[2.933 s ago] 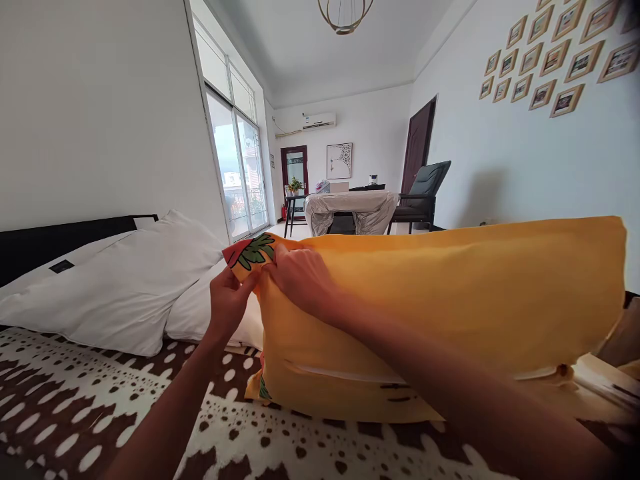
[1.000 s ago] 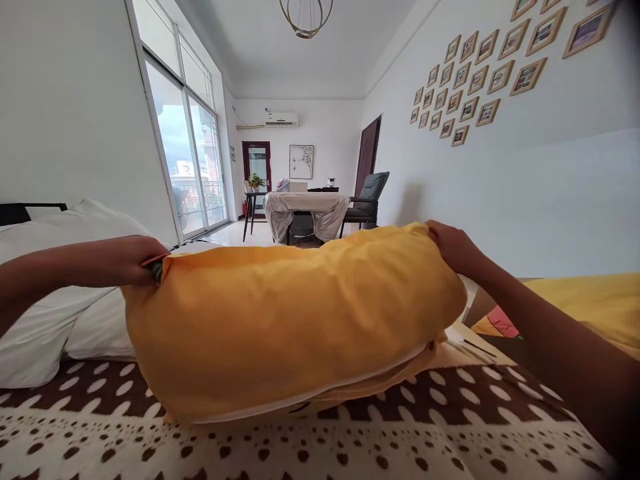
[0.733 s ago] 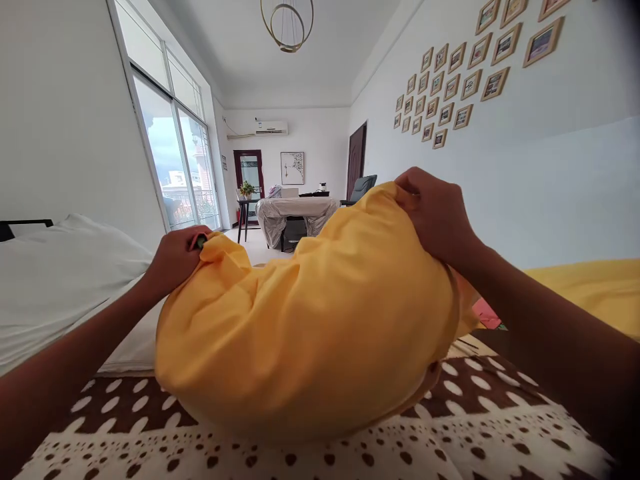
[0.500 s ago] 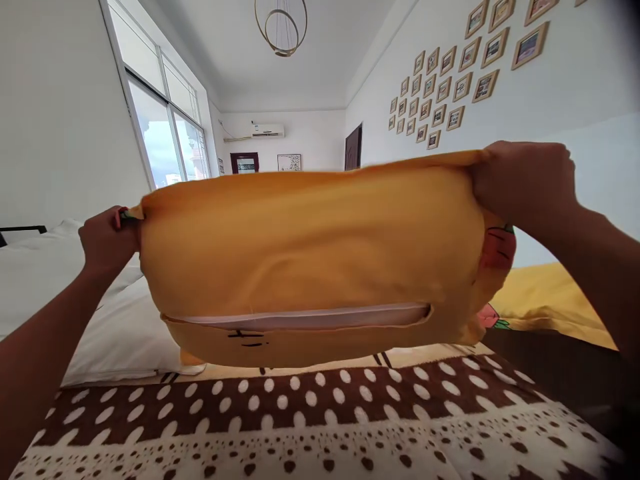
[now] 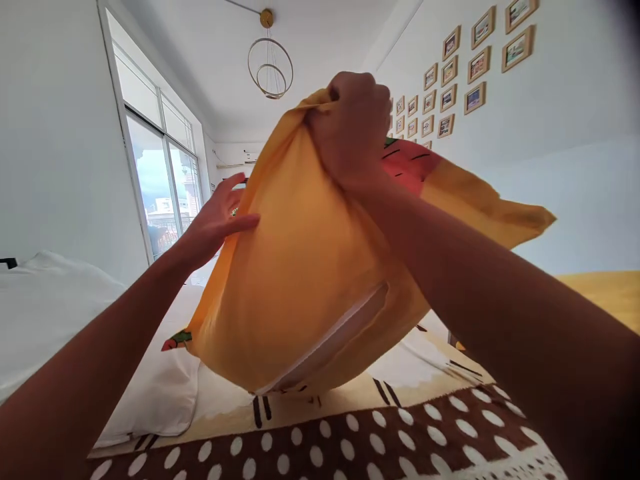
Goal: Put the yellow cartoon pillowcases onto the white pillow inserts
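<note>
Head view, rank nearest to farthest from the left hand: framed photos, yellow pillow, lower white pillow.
1. Yellow pillow: right at the left hand, on its right side; contact unclear.
2. Lower white pillow: below the hand, lower left of the view.
3. Framed photos: farthest, up on the right wall.

Pillow (image 5: 290, 267) above bedding (image 5: 390, 427), window (image 5: 150, 177) behind left; frames (image 5: 519, 49) on right wall (image 5: 575, 120)

So the right hand (image 5: 353, 123) is way up high in a clenched fist, knuckles (image 5: 367, 80) up top, right arm (image 5: 480, 280) slanting in from lower right. Left hand (image 5: 217, 217) sits lower, fingers (image 5: 233, 181) spread (thumb (image 5: 243, 223) poking sideways), left forearm (image 5: 125, 307) angled up.
</note>
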Tool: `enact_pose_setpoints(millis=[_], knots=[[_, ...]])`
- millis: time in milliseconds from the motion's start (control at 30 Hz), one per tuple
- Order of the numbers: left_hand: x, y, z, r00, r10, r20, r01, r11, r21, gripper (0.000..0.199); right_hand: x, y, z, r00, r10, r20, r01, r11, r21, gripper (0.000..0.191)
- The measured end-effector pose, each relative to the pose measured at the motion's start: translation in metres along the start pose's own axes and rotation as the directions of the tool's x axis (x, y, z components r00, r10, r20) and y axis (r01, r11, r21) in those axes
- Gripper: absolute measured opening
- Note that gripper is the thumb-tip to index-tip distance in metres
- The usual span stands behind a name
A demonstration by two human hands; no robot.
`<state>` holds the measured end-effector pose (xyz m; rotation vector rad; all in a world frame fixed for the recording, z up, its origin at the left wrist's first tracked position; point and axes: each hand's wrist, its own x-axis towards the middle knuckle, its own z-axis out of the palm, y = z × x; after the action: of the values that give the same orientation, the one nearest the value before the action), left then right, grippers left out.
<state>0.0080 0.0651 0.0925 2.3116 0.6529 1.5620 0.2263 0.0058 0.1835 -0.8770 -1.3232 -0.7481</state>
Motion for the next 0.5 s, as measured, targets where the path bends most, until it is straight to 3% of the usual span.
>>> enact_pose_setpoints(millis=[33,67,133,200,233,300,400,500], knots=[[0.011,0.018,0.002,0.998,0.032,0.052,-0.031,0.999,-0.018,0.044,-0.002,-0.012,0.010,0.998,-0.035,-0.046,0.034,0.999,-0.024,0.024],[0.020,0.034,0.003,0.997,0.070,0.028,-0.069,0.998,-0.006,0.030,-0.002,-0.024,0.018,0.996,-0.087,0.008,0.087,0.996,0.000,0.027],[0.035,0.059,0.000,0.973,0.168,-0.160,-0.148,0.981,0.129,0.007,-0.001,-0.044,0.030,0.972,-0.184,0.147,0.167,0.978,0.124,0.031],[0.044,0.075,-0.007,0.897,0.306,-0.318,-0.199,0.924,0.326,0.013,0.001,-0.056,0.035,0.938,-0.246,0.243,0.182,0.949,0.258,0.032],[0.047,0.080,-0.012,0.874,0.353,-0.332,-0.202,0.888,0.413,0.017,0.002,-0.059,0.037,0.923,-0.262,0.280,0.166,0.932,0.323,0.031],[0.051,0.081,-0.024,0.895,0.347,-0.279,-0.160,0.835,0.527,0.022,0.004,-0.058,0.037,0.887,-0.301,0.351,0.122,0.885,0.450,0.027],[0.052,0.070,-0.044,0.960,0.172,-0.220,-0.011,0.811,0.585,0.021,0.005,-0.037,0.027,0.803,-0.346,0.486,0.046,0.848,0.529,0.016],[0.047,0.049,-0.064,0.949,0.120,-0.291,0.100,0.763,0.638,0.024,0.002,0.000,0.005,0.687,-0.259,0.679,0.009,0.937,0.349,0.044]])
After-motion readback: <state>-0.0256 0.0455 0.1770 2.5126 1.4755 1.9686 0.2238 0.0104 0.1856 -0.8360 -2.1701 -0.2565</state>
